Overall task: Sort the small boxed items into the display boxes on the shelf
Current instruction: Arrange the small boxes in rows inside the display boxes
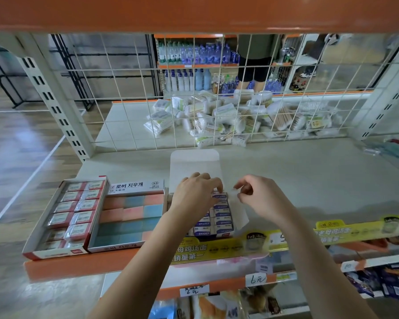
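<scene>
My left hand [195,194] grips a boxed eraser [219,195] in the white display box [195,162], while my right hand [258,196] pinches its side flap [234,192].

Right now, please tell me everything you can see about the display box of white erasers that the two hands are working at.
The white eraser box is thin white cardboard and sits open on the shelf, right of the pink-and-blue eraser box. Its lid flap stands up at the back. Inside lie rows of white erasers with blue ERASER sleeves. The left hand rests on the back rows with curled fingers. The right hand pinches something small and pale above its right rim.
</scene>
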A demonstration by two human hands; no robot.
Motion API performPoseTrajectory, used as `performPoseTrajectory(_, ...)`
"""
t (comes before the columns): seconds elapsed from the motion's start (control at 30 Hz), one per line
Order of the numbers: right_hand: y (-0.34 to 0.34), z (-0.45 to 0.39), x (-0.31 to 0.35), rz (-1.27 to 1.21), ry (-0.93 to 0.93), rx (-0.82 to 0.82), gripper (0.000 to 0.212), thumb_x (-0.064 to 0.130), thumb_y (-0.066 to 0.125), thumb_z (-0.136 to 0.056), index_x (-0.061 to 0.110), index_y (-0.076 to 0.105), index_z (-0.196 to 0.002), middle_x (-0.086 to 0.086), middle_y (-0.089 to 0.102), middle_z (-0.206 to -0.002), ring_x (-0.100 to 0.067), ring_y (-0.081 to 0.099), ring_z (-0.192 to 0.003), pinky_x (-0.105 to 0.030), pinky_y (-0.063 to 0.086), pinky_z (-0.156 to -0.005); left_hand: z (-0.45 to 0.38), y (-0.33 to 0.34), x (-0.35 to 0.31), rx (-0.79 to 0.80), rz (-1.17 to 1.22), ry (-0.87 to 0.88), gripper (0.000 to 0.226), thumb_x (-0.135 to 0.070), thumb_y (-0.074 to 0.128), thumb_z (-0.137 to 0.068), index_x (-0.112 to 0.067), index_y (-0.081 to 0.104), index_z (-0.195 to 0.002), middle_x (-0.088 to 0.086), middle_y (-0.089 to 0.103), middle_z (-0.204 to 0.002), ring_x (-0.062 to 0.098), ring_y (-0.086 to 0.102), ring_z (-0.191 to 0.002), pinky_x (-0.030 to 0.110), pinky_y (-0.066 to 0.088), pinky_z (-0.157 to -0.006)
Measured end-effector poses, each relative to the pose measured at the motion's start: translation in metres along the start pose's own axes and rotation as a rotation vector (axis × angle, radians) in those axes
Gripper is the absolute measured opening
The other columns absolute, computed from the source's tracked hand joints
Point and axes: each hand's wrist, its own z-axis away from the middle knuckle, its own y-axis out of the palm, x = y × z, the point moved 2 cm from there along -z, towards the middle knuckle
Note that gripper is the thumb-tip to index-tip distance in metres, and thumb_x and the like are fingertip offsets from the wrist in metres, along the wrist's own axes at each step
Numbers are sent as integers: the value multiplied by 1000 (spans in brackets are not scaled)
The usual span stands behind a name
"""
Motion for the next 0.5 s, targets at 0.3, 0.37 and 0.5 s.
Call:
performPoseTrajectory(0.3, -4, -3, 2, 1, -64, 25, 19, 16, 55, -91, 18, 62, -108, 7, 62, -95, -9, 59, -89, -19, 43, -74, -2, -2, 0, 54, -41, 15, 26, -37, 55, -91, -29, 58, -115, -5, 60, -112, 15, 49, -106, 27, 39, -86)
performPoseTrajectory(0.37, -12, -5, 0, 17, -90, 28, 21, 18, 54, -92, 17, 61, -112, 6, 61, -100, -7, 56, -90, -17, 40, -75, -8, -9, 0, 60, -16, 23, 26, -39, 54, -91, -28, 59, -115, -6, 61, -111, 14, 49, -105, 27, 39, -85)
performPoseTrajectory(0.5, -38, -9, -21, 107, -91, -19, 24, 20, 55, -92, 13, 60, -115, -1, 61, -113, -13, 56, -102, -22, 43, -83, -41, -23, -17, 6, -36, 93, 27, -40, 50, -93, -27, 59, -114, -5, 61, -111, 16, 50, -107, 29, 39, -87)
